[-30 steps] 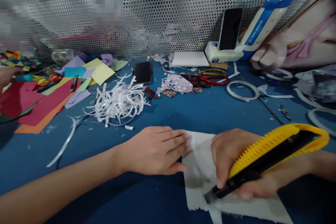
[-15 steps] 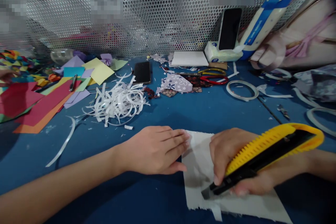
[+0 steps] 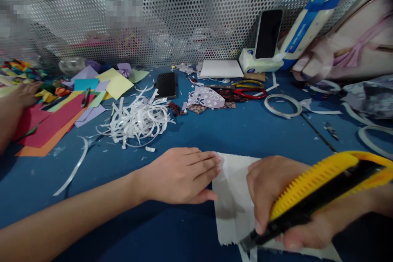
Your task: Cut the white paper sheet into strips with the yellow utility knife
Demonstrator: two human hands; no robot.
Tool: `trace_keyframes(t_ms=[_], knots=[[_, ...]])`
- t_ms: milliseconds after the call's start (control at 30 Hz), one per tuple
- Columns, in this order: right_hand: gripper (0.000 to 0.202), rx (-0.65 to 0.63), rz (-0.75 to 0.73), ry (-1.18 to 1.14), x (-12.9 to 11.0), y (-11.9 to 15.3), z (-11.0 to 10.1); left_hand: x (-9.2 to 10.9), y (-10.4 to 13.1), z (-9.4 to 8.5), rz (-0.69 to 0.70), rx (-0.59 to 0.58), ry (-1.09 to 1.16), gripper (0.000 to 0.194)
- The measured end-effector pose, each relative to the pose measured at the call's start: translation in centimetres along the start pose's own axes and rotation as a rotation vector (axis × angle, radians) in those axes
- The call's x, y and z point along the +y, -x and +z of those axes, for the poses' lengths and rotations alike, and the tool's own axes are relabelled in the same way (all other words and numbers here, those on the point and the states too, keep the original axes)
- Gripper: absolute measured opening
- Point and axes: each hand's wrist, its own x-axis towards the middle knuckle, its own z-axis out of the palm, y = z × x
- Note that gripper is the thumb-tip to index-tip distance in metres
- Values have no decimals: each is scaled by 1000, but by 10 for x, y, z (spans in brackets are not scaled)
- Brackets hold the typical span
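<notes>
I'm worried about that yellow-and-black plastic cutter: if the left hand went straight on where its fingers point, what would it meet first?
The left hand overlaps the white, ragged-edged sheet; sliding across, it would probably meet the right hand gripping the cutter. Depth is unclear; it might pass just beyond.

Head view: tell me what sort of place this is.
Probably a handicraft table, perhaps in a workshop: the right hand holds a yellow-and-black cutter, and a heap of thin white strips lies near sheets of coloured paper.
</notes>
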Motion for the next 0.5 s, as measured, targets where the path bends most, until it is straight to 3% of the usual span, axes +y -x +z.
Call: trace_keyframes(t_ms=[133, 200, 267, 333, 500], knots=[[20, 89, -12, -108, -2, 1, 6, -1, 0, -1, 5, 6, 4, 52], [21, 95, 1, -92, -2, 3, -4, -2, 0, -2, 4, 5, 2, 50], [20, 105, 130, -69, -1, 5, -21, -4, 0, -4, 13, 9, 1, 48], [20, 211, 190, -54, 2, 6, -38, -3, -1, -6, 33, 24, 1, 45], [26, 753, 219, -9, 16, 2, -59, 18, -6, -15, 72, 77, 70, 37]])
